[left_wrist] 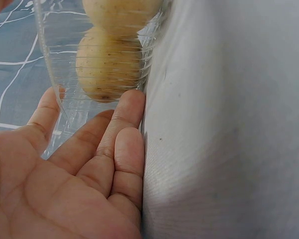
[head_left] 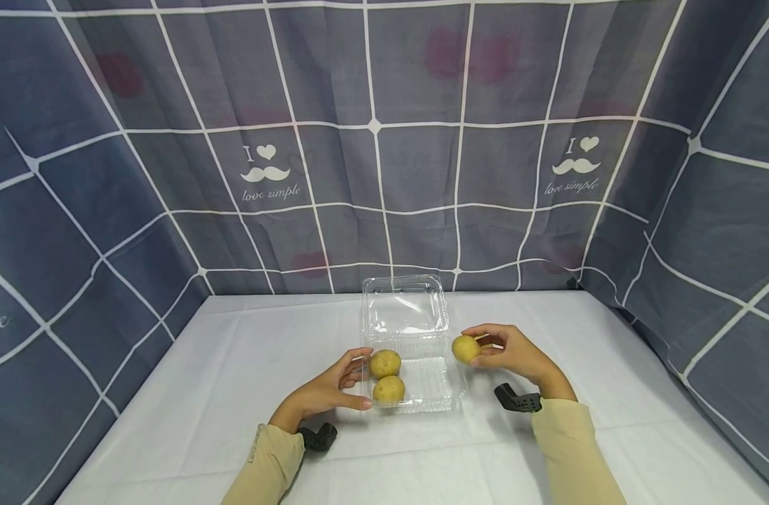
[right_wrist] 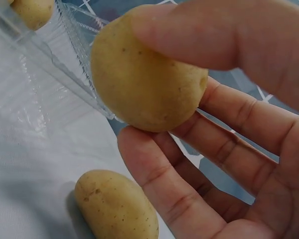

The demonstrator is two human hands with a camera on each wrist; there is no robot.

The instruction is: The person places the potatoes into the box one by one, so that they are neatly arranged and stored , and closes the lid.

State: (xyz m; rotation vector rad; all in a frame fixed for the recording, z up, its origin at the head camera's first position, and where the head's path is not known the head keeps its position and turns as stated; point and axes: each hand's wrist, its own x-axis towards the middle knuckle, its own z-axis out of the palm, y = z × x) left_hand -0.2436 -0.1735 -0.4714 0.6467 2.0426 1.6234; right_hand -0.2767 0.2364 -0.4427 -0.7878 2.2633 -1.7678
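Held potato (head_left: 465, 349): near the clear container (head_left: 427, 379)'s right side; likely firm, light, smooth-skinned.
Right hand (head_left: 516, 351): yours pinches that potato; its rounded middle offers best hold.
Left hand (head_left: 330, 386): yours, fingers extended, at the container's probably flimsy left wall.

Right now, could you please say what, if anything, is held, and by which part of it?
The right hand holds a potato by its sides, between thumb and fingers; the left hand is beside the container.

Khaki sleeves (head_left: 574, 449), small dark lettering (head_left: 255, 444) on the left, black wrist cameras (head_left: 517, 399)
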